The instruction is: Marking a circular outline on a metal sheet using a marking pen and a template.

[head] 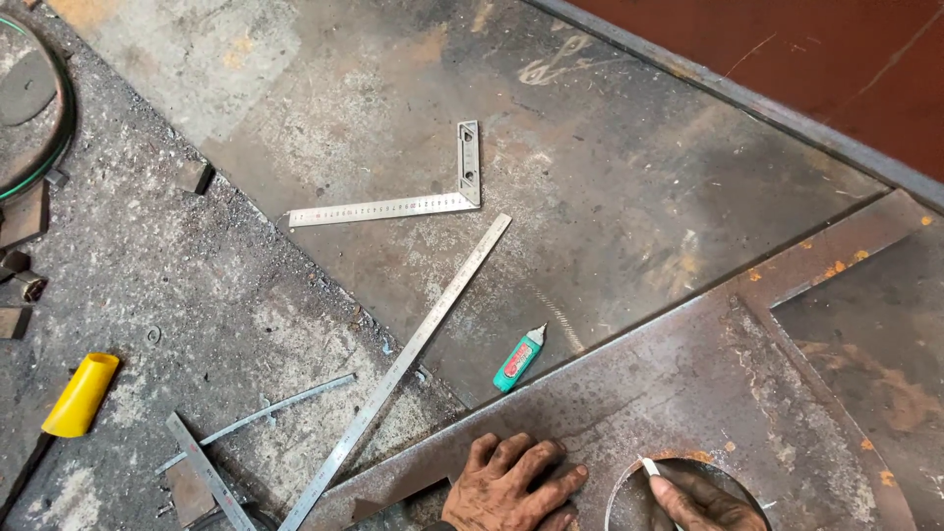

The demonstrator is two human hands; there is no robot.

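The right hand [700, 501] pinches a white marking stick [650, 466], tip up-left at the rim of the round cut-out [629, 484] in the rusty steel plate [708, 383]. The left hand [511, 484], just beside it, lies flat with fingers spread on that plate, holding nothing. A long steel rule [408, 354] runs diagonally left of it; a green marker [519, 357] lies above.

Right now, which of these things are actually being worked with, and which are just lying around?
In use:
steel plate, left hand pressed flat on it
white chalk stick, in right hand at the round cutout

Lying about:
try square
long ruler
green marker
yellow handle
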